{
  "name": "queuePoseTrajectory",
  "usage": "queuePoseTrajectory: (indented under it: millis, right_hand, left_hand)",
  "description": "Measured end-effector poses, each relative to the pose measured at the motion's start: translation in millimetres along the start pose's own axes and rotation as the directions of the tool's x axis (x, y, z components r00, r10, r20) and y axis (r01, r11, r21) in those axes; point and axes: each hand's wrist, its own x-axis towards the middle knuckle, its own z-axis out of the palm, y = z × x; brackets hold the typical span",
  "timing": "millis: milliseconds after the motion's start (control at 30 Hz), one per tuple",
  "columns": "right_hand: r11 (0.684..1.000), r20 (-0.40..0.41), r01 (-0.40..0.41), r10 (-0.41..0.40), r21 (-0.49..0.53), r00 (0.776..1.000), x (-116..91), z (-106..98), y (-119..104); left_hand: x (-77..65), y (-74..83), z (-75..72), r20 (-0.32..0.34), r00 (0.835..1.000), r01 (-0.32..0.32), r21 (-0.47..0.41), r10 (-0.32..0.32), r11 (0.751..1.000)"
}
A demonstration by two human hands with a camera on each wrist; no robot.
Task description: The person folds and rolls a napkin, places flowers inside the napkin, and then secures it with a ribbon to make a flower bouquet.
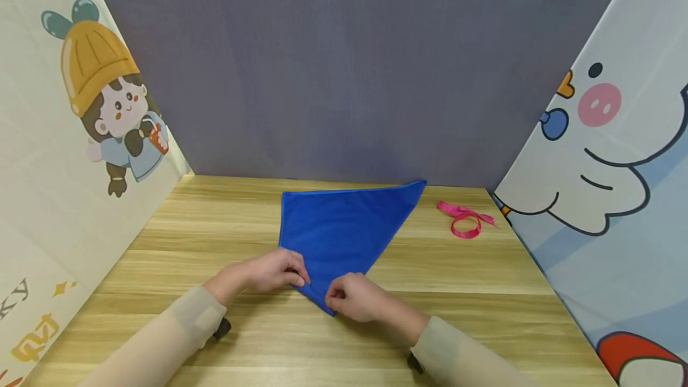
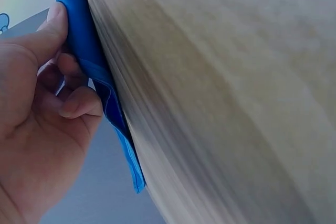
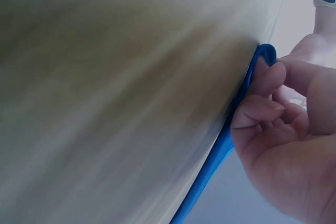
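Note:
A blue cloth (image 1: 344, 226) lies on the wooden tabletop, a pointed corner reaching to the far right and another towards me. Along its near left edge, the left hand (image 1: 278, 269) pinches the fabric with thumb and fingers. The right hand (image 1: 356, 297) grips the same edge close to the near corner. In the right wrist view, the thumb and index finger hold the cloth (image 3: 269, 53) where its end curls into a small roll. Seen from the left wrist, the edge of the cloth (image 2: 79, 24) is folded over beside the thumb, and a loose flap hangs open below the fingers.
A pink ribbon (image 1: 466, 220) lies loosely looped on the table (image 1: 457, 267), right of the cloth. A grey panel (image 1: 344, 64) stands at the back. Printed side panels, the left one (image 1: 43, 154) and the right one (image 1: 634, 267), border the table.

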Motion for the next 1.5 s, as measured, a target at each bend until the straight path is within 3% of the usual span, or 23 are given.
queuePoseTrajectory:
  millis: [233, 400, 467, 733, 967, 1500]
  right_hand:
    - [0.993, 0.016, -0.082, 0.081, 0.079, 0.997, -1.3, -3.5, 0.4]
    - [0.989, 0.041, -0.1, 0.096, 0.112, 0.995, -1.1, -4.3, 2.2]
    - [0.989, 0.045, -0.098, 0.094, 0.115, 0.995, -1.1, -5.1, 2.5]
    - [0.988, 0.037, -0.096, 0.092, 0.123, 0.995, -1.4, -6.0, 3.2]
    - [0.987, 0.038, -0.106, 0.102, 0.121, 0.994, -0.4, -4.6, 5.7]
    - [0.993, 0.016, -0.101, 0.101, 0.054, 0.995, 5.3, -8.0, -6.5]
  left_hand:
    - [4.9, -0.9, 1.6, 0.0, 0.999, 0.048, -0.045, -0.048, 0.998]
    - [7.9, -1.1, 2.0, 0.024, 0.996, 0.088, -0.096, -0.086, 0.992]
    - [9.0, -0.9, 2.0, 0.022, 0.997, 0.079, -0.091, -0.078, 0.993]
    - [10.2, -1.7, 4.6, -0.058, 0.998, 0.008, 0.075, -0.004, 0.997]
    - [9.6, 1.9, 5.6, -0.032, 0.998, -0.055, 0.055, 0.057, 0.997]
    - [6.1, 2.1, 3.6, 0.037, 0.999, 0.039, -0.032, -0.038, 0.999]
